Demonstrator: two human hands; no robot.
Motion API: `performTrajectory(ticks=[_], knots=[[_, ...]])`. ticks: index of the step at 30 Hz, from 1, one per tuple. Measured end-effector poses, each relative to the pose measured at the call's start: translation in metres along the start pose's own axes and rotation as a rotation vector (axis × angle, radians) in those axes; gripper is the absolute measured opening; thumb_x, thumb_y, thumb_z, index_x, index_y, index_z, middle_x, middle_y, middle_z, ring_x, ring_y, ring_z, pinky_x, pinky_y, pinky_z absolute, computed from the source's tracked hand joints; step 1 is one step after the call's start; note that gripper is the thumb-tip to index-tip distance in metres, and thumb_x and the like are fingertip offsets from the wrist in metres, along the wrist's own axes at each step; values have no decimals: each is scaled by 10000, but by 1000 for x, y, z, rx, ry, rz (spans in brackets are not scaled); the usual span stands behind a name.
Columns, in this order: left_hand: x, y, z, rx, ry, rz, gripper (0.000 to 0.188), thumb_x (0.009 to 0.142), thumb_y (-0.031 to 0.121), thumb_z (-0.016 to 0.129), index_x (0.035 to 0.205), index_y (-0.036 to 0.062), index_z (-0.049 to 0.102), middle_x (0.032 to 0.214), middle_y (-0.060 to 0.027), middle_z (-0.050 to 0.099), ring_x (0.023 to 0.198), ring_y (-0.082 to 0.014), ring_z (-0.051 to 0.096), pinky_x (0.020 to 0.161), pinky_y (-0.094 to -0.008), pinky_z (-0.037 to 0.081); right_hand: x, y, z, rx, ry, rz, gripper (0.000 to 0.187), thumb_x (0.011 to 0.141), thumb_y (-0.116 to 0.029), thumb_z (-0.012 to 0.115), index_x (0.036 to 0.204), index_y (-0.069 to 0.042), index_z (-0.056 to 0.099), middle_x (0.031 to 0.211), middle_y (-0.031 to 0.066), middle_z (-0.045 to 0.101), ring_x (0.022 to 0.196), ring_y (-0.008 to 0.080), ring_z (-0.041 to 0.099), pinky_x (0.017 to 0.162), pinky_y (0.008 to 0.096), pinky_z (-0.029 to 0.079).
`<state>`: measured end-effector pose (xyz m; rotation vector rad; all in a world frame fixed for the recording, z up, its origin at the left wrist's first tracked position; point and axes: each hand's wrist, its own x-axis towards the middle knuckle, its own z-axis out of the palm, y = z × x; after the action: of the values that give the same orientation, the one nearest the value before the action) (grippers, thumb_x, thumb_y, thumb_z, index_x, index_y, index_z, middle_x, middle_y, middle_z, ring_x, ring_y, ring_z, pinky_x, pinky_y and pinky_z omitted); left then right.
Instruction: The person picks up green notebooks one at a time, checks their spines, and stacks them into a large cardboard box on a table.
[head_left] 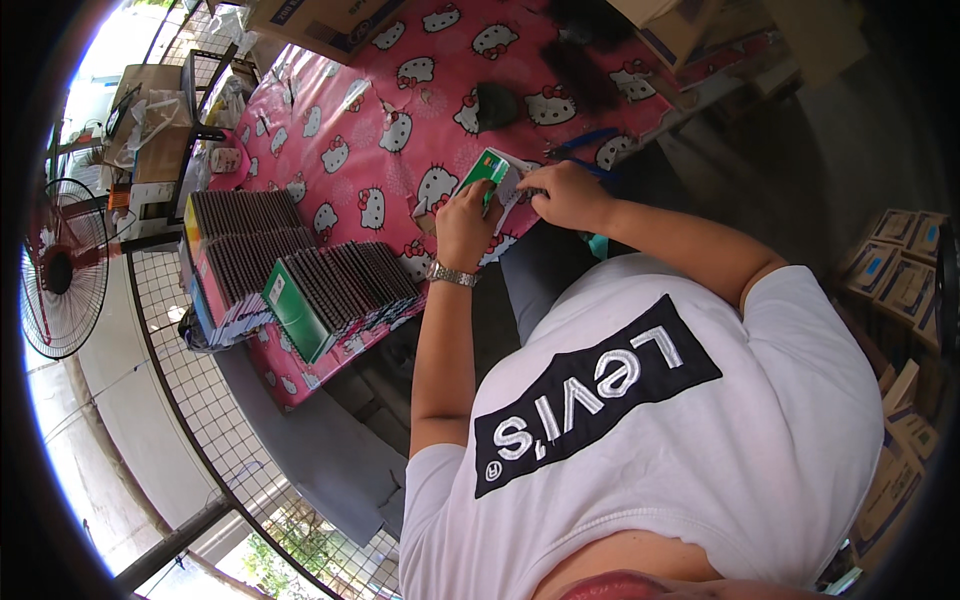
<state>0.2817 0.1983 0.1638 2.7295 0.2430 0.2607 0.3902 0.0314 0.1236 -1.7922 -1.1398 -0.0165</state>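
Observation:
At the table's near edge I hold a notebook (490, 168) with a green cover, tilted up from the cloth. My left hand (464, 226), with a metal watch at the wrist, is closed round its left side, fingers lying over the green cover. My right hand (568, 196) has its fingertips bent and pressed together at the notebook's right edge; what exactly lies between them is too small to make out. Just beyond the right hand lies a blue-handled tool (588, 138), which looks like pliers. A dark rounded object (497, 106) rests farther back.
Rows of spiral-bound notebooks (350, 285) stand at the table's left, with a taller row (245, 235) behind. The pink patterned tablecloth (335, 120) covers the table. Cardboard boxes stand at the back (335, 22) and right (893, 268). A fan (62, 268) is at far left.

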Motion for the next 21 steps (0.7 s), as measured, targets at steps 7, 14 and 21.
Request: performTrajectory(ticks=[7, 14, 21], knots=[[-3, -5, 6, -29, 28, -8, 247, 835, 175, 659, 1066, 87, 649, 1001, -112, 691, 854, -321, 674, 747, -405, 533, 15, 3, -6, 1264, 29, 1230, 216, 820, -72, 541, 1017, -22, 614, 803, 29, 610, 496, 37, 394, 461, 208, 312], [-4, 11, 11, 61, 117, -16, 284, 816, 160, 658, 1080, 67, 613, 1077, -130, 651, 984, -343, 624, 859, -446, 503, 39, 9, -9, 1455, -251, 1271, 210, 841, -154, 534, 1009, -43, 596, 843, 56, 643, 436, 41, 357, 427, 215, 302], [13, 14, -26, 302, -108, -78, 274, 853, 144, 588, 1120, 85, 579, 1024, -107, 651, 1000, -313, 606, 811, -454, 475, 36, 5, -19, 647, -155, 695, 661, 900, -491, 596, 1264, 56, 532, 1055, 161, 640, 768, 192, 603, 679, 311, 487]])
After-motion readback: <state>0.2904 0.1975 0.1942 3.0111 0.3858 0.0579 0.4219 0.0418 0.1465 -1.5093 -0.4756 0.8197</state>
